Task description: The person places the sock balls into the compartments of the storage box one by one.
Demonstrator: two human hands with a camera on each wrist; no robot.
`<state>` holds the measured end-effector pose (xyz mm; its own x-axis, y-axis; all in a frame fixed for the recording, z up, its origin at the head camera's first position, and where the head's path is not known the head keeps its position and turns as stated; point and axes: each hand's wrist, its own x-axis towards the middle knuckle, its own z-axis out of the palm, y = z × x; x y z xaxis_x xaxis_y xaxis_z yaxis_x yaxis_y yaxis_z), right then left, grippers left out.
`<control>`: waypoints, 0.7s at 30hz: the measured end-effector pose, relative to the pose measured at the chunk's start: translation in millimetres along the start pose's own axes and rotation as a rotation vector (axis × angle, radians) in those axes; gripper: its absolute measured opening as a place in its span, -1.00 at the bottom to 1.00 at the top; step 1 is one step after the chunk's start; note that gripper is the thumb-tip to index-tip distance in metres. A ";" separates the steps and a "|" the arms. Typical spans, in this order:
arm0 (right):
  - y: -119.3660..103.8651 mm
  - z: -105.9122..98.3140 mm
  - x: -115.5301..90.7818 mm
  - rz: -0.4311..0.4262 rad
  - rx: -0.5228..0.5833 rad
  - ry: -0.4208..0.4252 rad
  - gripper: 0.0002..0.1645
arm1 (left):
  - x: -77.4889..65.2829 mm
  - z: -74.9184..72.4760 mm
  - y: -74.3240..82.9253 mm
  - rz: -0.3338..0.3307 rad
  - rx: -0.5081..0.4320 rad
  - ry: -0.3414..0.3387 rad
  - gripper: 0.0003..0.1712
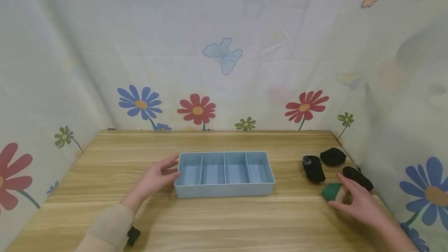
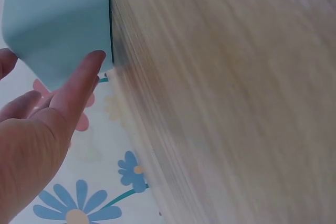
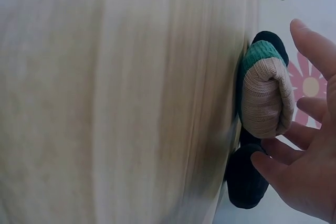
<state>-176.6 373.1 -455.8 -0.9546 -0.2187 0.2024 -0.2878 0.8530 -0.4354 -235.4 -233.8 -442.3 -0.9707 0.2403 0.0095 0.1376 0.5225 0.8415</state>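
Note:
A light blue box (image 1: 224, 190) with several open compartments, all bare inside, stands mid-table. At its left end is my left hand (image 1: 154, 178), fingers extended; in the left wrist view a fingertip of that hand (image 2: 39, 135) rests against the box's end wall (image 2: 58, 24). Over on the right, my right hand (image 1: 362, 203) spreads its thumb and fingers around a rolled green and beige sock (image 1: 330, 192). The right wrist view shows the sock's beige ribbed roll (image 3: 262, 98) lying beside the spread fingers, ungripped.
Behind the green and beige sock lie a black rolled sock with a grey patch (image 1: 313, 169), another black bundle (image 1: 333, 156) and a dark bundle (image 1: 357, 178) near the table's right edge. Flower-printed cloth (image 1: 224, 96) surrounds the wooden table (image 1: 224, 224).

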 end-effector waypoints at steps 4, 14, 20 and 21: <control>2.5 1.3 -0.3 0.003 0.000 -0.001 0.15 | 0.8 1.1 -2.4 0.001 -0.062 -0.031 -0.19; 5.5 2.0 0.6 0.024 0.017 -0.028 0.12 | 3.7 3.7 -4.8 0.021 -0.155 -0.062 -0.26; 6.2 3.9 0.8 0.009 0.008 -0.008 0.03 | 2.9 4.2 -5.1 0.033 -0.188 -0.071 -0.27; 6.8 4.5 0.9 0.008 -0.001 -0.003 0.01 | 2.9 4.3 -5.2 0.034 -0.189 -0.073 -0.27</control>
<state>-179.8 376.5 -462.5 -0.9571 -0.2130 0.1965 -0.2799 0.8553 -0.4360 -238.1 -232.3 -449.0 -0.9484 0.3171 0.0063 0.1238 0.3516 0.9279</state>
